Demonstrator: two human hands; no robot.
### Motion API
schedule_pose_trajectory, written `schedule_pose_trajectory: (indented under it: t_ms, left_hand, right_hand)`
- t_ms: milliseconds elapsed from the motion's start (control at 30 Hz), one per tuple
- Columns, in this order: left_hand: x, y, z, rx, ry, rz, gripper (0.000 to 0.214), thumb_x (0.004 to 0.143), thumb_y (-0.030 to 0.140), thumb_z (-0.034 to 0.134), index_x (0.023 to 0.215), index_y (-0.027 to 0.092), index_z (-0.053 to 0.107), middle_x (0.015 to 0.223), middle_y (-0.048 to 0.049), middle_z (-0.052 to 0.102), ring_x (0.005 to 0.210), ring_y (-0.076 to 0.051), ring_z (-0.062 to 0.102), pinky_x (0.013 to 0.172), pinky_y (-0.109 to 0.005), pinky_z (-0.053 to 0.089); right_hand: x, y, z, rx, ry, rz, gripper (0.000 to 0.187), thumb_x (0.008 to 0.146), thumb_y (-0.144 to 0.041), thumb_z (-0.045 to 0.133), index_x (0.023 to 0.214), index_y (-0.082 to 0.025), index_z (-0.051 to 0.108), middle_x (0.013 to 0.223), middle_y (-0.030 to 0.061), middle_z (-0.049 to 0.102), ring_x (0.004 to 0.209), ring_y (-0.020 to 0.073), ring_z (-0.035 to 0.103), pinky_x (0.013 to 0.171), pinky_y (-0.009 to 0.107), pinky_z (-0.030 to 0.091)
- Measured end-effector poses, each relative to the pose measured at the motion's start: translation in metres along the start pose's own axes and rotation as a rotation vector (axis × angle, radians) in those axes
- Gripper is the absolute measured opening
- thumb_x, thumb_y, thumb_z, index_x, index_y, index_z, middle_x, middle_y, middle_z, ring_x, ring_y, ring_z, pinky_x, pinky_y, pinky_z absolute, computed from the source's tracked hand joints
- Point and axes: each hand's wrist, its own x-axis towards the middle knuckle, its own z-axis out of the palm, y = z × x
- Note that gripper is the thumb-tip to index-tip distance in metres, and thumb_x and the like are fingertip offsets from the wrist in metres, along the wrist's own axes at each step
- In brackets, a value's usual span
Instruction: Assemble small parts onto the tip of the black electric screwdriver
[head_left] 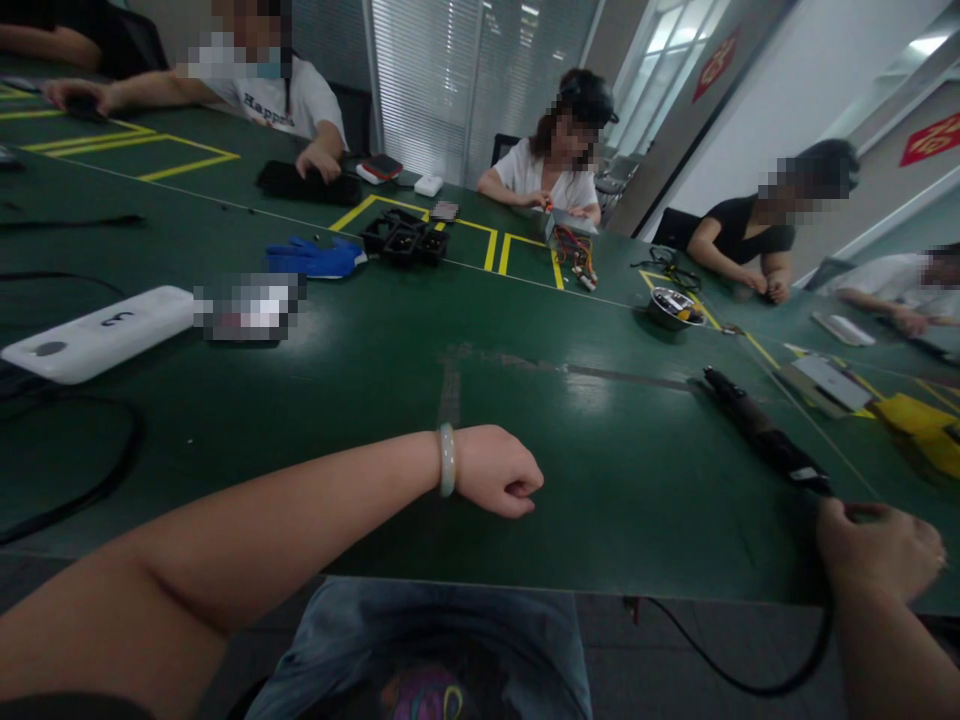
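Observation:
My left hand (499,472) is curled into a fist just above or on the green table, with a pale bangle (447,460) around its wrist. Nothing shows between its fingers. At the right, a black electric screwdriver (765,430) lies slanting across the table, its tip pointing away from me. My right hand (881,550) is closed around the cord end of that screwdriver; the exact grip is partly hidden. From there a black cable (780,690) hangs in a loop below the table edge.
On the green table (360,370) lie a white power bank (101,335), a phone-like slab (255,308), a blue glove (315,257), black plastic parts (405,237) and a metal bowl (673,308). Yellow bags (919,425) are at right. Several people sit across the table.

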Motion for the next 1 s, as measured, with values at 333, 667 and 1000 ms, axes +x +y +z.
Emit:
schedule_pose_trajectory:
  t_ms: [333,667,1000]
  left_hand:
    - [0.001,-0.001,0.002,0.019,0.000,0.000,0.027,0.082,0.033,0.061,0.062,0.019,0.049,0.062,0.0044,0.055,0.058,-0.010,0.048,0.052,-0.025,0.029]
    - [0.004,-0.002,0.003,0.032,-0.008,-0.016,0.028,0.082,0.034,0.060,0.061,0.019,0.050,0.061,0.0046,0.056,0.057,-0.010,0.049,0.052,-0.025,0.029]
    - [0.004,-0.002,0.001,0.018,0.000,0.001,0.027,0.083,0.032,0.060,0.062,0.018,0.050,0.061,0.0048,0.055,0.056,-0.009,0.048,0.053,-0.024,0.030]
  right_hand:
    - [0.034,-0.064,0.014,0.021,-0.284,0.310,0.083,0.065,-0.073,0.059,0.137,-0.033,0.051,0.139,0.0314,0.039,0.133,0.0487,0.034,0.089,0.069,0.021]
    - [0.025,-0.118,0.033,0.039,-0.273,0.179,0.073,0.073,-0.078,0.048,0.132,-0.035,0.055,0.136,0.0250,0.045,0.128,0.0459,0.041,0.090,0.066,0.027]
    - [-0.063,-0.290,0.031,0.292,-0.438,-0.523,0.052,0.081,-0.064,0.053,0.123,-0.033,0.058,0.119,0.0081,0.054,0.111,0.0310,0.050,0.092,0.054,0.038]
